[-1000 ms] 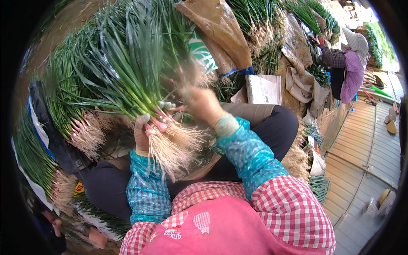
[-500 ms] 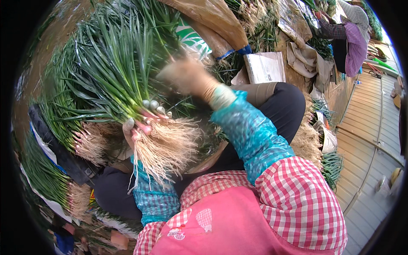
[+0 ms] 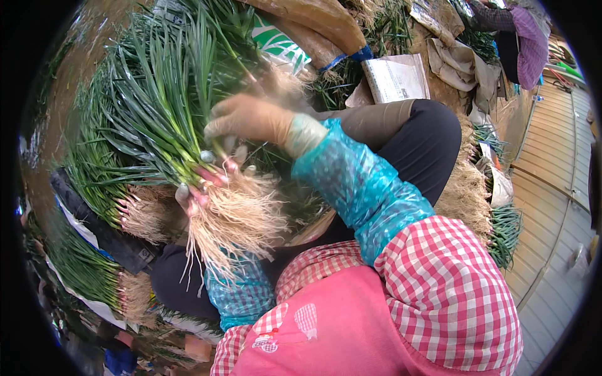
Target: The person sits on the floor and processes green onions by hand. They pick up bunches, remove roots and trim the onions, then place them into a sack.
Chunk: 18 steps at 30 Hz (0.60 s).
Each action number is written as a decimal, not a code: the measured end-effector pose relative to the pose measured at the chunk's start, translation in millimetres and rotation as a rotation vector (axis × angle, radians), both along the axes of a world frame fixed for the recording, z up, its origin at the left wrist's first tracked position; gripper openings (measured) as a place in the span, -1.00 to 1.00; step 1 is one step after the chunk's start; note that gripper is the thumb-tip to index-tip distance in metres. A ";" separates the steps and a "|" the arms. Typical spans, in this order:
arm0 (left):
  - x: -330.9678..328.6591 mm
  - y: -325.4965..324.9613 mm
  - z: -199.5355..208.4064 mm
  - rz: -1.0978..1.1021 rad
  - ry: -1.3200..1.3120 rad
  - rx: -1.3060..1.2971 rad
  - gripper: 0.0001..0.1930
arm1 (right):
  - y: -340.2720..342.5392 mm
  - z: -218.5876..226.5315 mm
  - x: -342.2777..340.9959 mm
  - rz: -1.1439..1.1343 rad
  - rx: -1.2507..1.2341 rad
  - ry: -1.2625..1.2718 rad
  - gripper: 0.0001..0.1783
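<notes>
Scallion bunch (image 3: 182, 144) gripped by left hand (image 3: 207, 185), right hand (image 3: 248, 119) touching.

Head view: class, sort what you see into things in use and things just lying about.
In use:
bunch of green onions
left hand gripping the bunch above the roots
right hand on the leaves

Lying about:
stacked bunches
brown sack
folded paper

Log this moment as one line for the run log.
left hand: grips bunch of green onions above the roots | right hand: gloved, on the leaves | nearby: more bundles, another person at top right
</notes>
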<state>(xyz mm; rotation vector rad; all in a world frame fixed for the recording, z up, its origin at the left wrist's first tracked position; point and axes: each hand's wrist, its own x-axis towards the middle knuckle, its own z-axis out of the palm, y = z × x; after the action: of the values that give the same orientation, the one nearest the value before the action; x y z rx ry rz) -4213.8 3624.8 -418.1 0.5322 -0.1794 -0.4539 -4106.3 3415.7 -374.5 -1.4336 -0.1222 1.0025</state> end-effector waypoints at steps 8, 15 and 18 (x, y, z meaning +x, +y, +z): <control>-11.5 -47.1 13.7 0.198 0.393 -0.064 -0.50 | -7.7 0.8 3.6 0.406 -0.579 -0.613 -0.56; -4.6 -47.2 14.0 0.083 0.314 -0.181 -0.41 | -53.3 27.1 -30.4 -0.261 -0.266 -0.850 -0.72; -6.9 -53.4 19.9 0.125 0.393 -0.278 -0.41 | -41.0 45.4 -70.7 0.135 -0.331 -0.894 -0.71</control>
<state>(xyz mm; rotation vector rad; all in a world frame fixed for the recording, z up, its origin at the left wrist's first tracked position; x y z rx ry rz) -4220.7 3571.4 -398.2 0.1739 0.1660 -0.3953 -4177.0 3374.7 -329.1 -2.1204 -0.7366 0.4259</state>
